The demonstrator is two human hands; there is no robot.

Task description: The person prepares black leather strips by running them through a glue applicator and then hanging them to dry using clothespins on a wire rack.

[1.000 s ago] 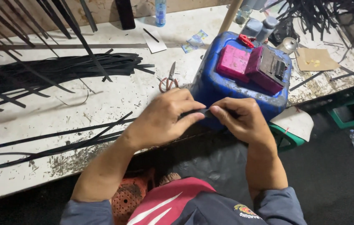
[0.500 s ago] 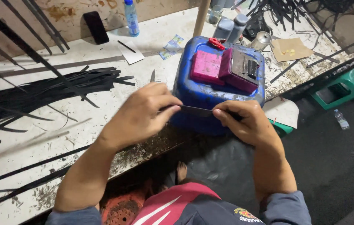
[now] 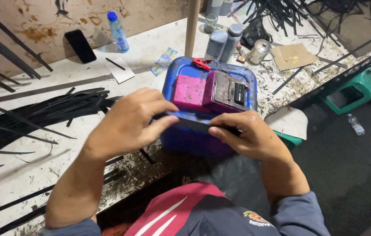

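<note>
Hands are drawing apart now: left hand [image 3: 128, 120] and right hand [image 3: 244, 135] each pinch one end of the black strip [image 3: 192, 124], stretched taut before the blue jerrycan [image 3: 207, 109], above the worktop [image 3: 41, 170] edge.

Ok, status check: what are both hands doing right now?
Left hand and right hand pinch the ends of a black strip. Strip stretched level between them, before the blue jerrycan. Nothing blocking.
</note>
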